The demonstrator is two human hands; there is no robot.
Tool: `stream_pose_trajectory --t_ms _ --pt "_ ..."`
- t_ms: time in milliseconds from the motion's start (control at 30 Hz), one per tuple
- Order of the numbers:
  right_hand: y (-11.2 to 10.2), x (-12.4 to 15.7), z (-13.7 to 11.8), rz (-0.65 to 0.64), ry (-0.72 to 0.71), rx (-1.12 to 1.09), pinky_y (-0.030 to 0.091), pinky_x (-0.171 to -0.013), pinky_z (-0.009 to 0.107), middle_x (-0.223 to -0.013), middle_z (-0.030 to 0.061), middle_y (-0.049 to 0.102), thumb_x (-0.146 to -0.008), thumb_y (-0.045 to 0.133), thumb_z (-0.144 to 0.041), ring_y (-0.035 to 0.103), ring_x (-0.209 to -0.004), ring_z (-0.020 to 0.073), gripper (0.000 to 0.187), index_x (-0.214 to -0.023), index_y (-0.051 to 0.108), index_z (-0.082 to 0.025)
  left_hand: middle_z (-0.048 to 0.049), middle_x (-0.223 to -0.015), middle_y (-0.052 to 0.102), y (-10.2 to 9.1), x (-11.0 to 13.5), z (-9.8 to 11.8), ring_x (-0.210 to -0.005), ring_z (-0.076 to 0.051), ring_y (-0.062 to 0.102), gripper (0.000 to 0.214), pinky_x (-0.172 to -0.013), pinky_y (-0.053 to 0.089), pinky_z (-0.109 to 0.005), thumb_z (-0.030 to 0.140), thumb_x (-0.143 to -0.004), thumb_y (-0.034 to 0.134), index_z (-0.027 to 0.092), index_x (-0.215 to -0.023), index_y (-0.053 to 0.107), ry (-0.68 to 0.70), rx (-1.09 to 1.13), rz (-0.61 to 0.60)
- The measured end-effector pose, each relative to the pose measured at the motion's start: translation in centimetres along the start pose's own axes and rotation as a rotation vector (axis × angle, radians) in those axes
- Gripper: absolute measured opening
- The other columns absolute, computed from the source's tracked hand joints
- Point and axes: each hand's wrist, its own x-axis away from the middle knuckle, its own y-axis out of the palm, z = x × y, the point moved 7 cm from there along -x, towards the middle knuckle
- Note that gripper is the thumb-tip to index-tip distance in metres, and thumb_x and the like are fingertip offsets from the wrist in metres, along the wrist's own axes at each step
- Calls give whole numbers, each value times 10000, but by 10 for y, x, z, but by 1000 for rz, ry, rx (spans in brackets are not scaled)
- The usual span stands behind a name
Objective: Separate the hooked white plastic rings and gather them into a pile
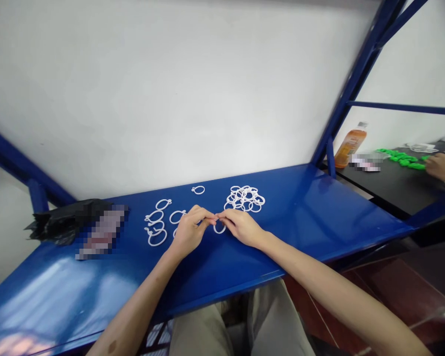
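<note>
Head view: left grip (193, 227) and right grip (244, 226) pinch one white ring (219, 232); the bottle label (352, 143) is illegible.

the blue table (311, 212) bears loose white rings (157, 244), a ring pile (245, 199) and a black plastic bag (68, 218).

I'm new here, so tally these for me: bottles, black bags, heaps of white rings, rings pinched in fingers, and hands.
Bottle: 1
Black bag: 1
Heap of white rings: 1 (too tangled to count singly)
Pinched ring: 1
Hands: 3 (the worker's left hand and right hand, plus a neighbour's hand)
Total: 7
</note>
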Motion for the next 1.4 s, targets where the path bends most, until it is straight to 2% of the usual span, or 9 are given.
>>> stream_pose_trajectory --t_ms 333,433,600,767,867,967,1100,1233,1400 --pt "5 2 0 -43 -39 80 556 -793 320 -992 87 719 -1014 460 -183 676 -894 190 223 -1113 660 -181 11 -762 669 5 -1 5 -759 -154 608 172 -740 478 -295 302 -905 589 231 -759 646 -88 65 -145" --pt "0 0 -2 17 -49 113 559 -848 349 -1041 96 712 -1016 463 -202 665 -952 201 243 -1134 675 -198 8 -775 680 3 -2 2 -727 -154 611 189 -727 485 -298 381 -903 600 231 -808 665 -146 72 -111" --pt "-10 -1 -13 116 -86 147 535 -972 439 -1243 133 632 -992 517 -250 596 -1145 243 351 -1334 585 -213 5 -814 700 -5 -2 -12 -726 -162 621 180 -717 473 -303 411 -852 651 232 -841 664 -323 -3 36" --pt "-3 2 -19 100 -115 78 574 -882 392 -1113 114 668 -971 568 -262 639 -1015 221 404 -1368 534 -203 16 -803 689 1 0 -7 -719 -152 622 161 -717 464 -291 383 -843 656 226 -809 641 -345 82 9" --pt "-2 2 -15 106 -53 27 579 -816 347 -969 68 693 -979 534 -215 659 -888 189 293 -1265 598 -217 24 -800 684 4 0 1 -734 -149 624 144 -743 459 -292 357 -873 631 226 -813 633 -297 110 -10" --pt "-14 -5 -2 155 34 -26 578 -797 322 -971 55 700 -980 545 -229 673 -840 165 227 -1186 639 -226 23 -806 676 0 0 4 -757 -150 612 160 -758 451 -296 354 -924 580 229 -841 636 -248 36 13" --pt "-44 -26 40 224 256 -16 580 -699 293 -1006 71 670 -934 594 -219 680 -758 146 194 -1108 676 -199 7 -817 668 -9 -1 2 -817 -169 584 174 -772 441 -308 330 -958 549 220 -840 614 -168 -170 73" --pt "-52 -46 84 47 524 -24 545 -603 247 -943 49 698 -875 619 -154 669 -646 120 246 -1116 666 -168 -2 -836 689 -3 0 4 -870 -195 556 174 -828 414 -353 288 -976 531 213 -832 594 -47 -365 11" --pt "-45 -58 85 -73 488 267 524 -766 293 -863 49 720 -858 628 -150 662 -793 173 114 -928 716 -164 -4 -864 703 1 1 6 -889 -197 549 144 -834 396 -359 265 -978 538 213 -861 602 -10 -448 -19"
